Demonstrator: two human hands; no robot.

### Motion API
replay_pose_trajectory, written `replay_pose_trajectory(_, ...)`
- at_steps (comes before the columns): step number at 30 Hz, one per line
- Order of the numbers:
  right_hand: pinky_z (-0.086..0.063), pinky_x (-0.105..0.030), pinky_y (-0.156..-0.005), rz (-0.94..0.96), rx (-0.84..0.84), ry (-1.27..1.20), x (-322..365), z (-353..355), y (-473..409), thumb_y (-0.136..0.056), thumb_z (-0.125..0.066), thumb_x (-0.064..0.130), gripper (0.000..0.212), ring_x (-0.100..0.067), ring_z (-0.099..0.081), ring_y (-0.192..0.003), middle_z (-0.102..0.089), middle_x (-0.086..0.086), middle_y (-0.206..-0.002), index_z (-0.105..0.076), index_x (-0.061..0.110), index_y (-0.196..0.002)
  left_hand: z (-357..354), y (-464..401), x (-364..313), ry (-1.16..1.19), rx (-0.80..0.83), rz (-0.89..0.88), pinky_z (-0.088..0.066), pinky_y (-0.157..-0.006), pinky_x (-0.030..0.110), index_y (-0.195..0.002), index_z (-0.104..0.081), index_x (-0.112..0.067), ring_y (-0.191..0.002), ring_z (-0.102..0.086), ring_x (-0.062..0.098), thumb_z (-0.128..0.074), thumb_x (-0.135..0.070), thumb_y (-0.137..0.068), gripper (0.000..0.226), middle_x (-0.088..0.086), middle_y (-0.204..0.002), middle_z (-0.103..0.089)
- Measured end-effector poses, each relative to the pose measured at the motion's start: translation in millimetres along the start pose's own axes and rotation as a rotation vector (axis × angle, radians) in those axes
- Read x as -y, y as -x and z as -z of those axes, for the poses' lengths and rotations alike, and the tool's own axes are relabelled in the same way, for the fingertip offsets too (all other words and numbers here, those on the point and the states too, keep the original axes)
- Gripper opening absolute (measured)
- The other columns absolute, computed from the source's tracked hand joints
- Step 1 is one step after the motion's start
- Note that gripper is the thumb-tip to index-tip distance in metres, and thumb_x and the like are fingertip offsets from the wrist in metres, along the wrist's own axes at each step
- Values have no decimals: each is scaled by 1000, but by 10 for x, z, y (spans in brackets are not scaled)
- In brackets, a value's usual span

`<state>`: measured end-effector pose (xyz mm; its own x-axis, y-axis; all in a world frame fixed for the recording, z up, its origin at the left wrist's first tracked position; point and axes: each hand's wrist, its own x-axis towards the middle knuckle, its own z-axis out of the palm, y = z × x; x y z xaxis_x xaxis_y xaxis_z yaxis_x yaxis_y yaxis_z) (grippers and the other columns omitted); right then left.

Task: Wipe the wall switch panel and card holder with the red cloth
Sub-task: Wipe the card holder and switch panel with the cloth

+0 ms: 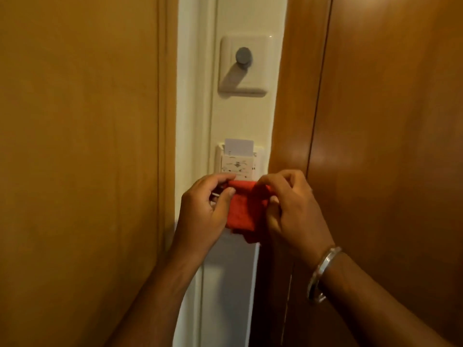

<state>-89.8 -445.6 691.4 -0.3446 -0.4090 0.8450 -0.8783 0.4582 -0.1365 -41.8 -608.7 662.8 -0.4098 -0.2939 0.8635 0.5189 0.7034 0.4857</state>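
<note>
Two hands, one cloth, two wall fittings. Left hand (204,209) and right hand (288,204) are close together in front of the wall, both clamped on one red cloth (241,212) bunched between them. Left thumb and fingers pinch the cloth's left edge; right fingers curl over its right side, and part of the cloth hangs below the right palm. The cloth's top edge sits right at the bottom of the card holder (239,162), covering its lower edge; whether it presses on it I cannot tell.

One card holder, white, with small dark markings on its face. One white card (239,146) stands upright in its top slot, half showing.

One switch panel (244,65) higher on the same wall strip, well apart from the hands, untouched. It is a white square plate with one grey round knob (243,55) in the middle, throwing a shadow down-left.

The cream wall strip (240,116) is narrow, between two brown wood panels: one on the left (80,146), one on the right (388,121). One pale vertical panel (225,284) runs below the hands.

One metal bangle (322,274) on the right wrist. Both forearms are bare, coming up from the bottom of view.
</note>
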Motion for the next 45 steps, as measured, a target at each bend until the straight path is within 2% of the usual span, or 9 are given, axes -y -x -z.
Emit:
replay_pose_trajectory(4, -55, -42, -68, 93, -41, 156, 2, -29, -330, -80, -45, 42, 45, -39, -52, -102, -49, -20, -123, -52, 21, -119, -137, -310, 91, -18, -225, -36, -57, -88, 23, -125, -58, -24, -110, -59, 4, -60, -23, -96, 29, -14, -120, -60)
replay_pose_trajectory(7, -43, -52, -86, 232, -92, 518, -125, -107, -439, -76, -58, 44, 54, -41, -49, -110, -52, -21, -130, -55, 16, -122, -240, -273, 329, -145, -344, -92, -50, -99, 26, -135, -50, -15, -123, -53, 12, -55, -32, -97, 41, 0, -133, -57)
replay_pose_trajectory(10, -25, -48, -105, 513, -174, 645, -304, -190, -488, -85, -50, 45, 54, -35, -38, -123, -48, -16, -139, -50, 16, -130, -327, 9, 710, -292, -239, -88, -37, -115, 42, -148, -32, -14, -144, -33, 19, -47, -36, -98, 57, 7, -154, -38)
replay_pose_trajectory(15, -35, -48, -95, 750, -105, 590, -492, -239, -560, -87, -48, 37, 49, -34, -41, -117, -50, -14, -133, -44, 21, -133, -475, 140, 1043, -588, -111, -147, -12, -124, 48, -153, -19, -3, -153, -7, 30, -46, -55, -87, 88, 15, -165, -12)
replay_pose_trajectory(20, -26, -50, -104, 711, 6, 565, -558, -272, -492, -84, -51, 46, 62, -37, -38, -125, -47, -15, -140, -42, 18, -138, -501, 116, 1119, -562, -169, -226, -12, -124, 48, -155, -10, -10, -152, -13, 33, -27, -64, -93, 84, 17, -164, -15)
replay_pose_trajectory(24, -19, -59, -109, 592, 64, 576, -430, -379, -379, -76, -40, 73, 87, -41, -33, -132, -40, -18, -145, -39, 13, -140, -486, 95, 1201, -580, -159, -275, -15, -123, 53, -155, -10, -7, -152, -14, 36, -29, -69, -89, 93, 21, -163, -15)
replay_pose_trajectory(30, -37, -50, -88, 643, 19, 676, -318, -330, -458, -88, -44, 44, 58, -41, -47, -120, -49, -18, -137, -44, 13, -137, -485, 106, 1187, -612, -168, -269, -16, -123, 50, -153, -15, -5, -152, -15, 34, -44, -57, -86, 90, 20, -161, -19)
replay_pose_trajectory(42, -39, -45, -77, 599, 165, 812, -65, -127, -571, -69, -66, 42, 74, -38, -52, -108, -49, -10, -138, -44, 16, -135, -517, 123, 1190, -649, -179, -239, -19, -122, 50, -150, -27, -2, -151, -19, 35, -24, -61, -94, 81, 20, -160, -23)
replay_pose_trajectory(45, -37, -45, -76, 542, 165, 823, 70, -124, -693, -74, -60, 38, 69, -37, -50, -106, -48, -10, -137, -41, 14, -135, -525, 113, 1196, -599, -192, -224, -17, -123, 49, -154, -17, -10, -152, -15, 33, -27, -61, -93, 81, 16, -163, -17)
